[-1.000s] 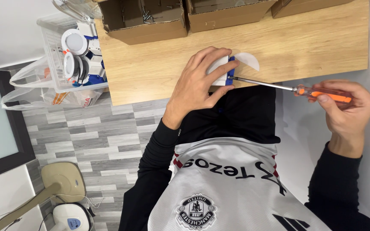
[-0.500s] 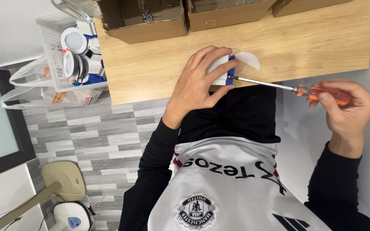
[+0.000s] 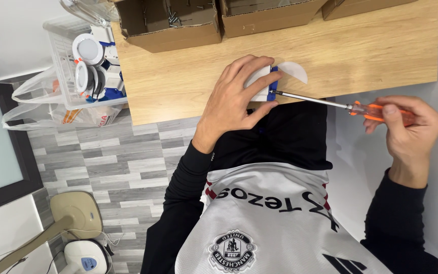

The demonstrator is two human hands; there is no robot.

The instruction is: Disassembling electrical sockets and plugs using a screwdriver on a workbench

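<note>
Head view. The left hand is closed over a small white round fitting with a blue bracket, fingers wrapped across its top and thumb beneath, pressing it down at the near edge of the light wooden table top. The fitting sits right at that edge, just short of overhanging. A flat white half-round piece lies just beside it, on the table.

The right hand is curled shut around the orange-handled screwdriver with a slim steel shaft. The shaft runs off the table, over the lap, and its tip meets the blue bracket. The right hand is well clear of the table edge, with open room about it.

Along the far edge stand open brown cardboard boxes. Beyond the table's left end a clear plastic crate holds more white round fittings. Grey wood-pattern floor lies open beside the left arm.
</note>
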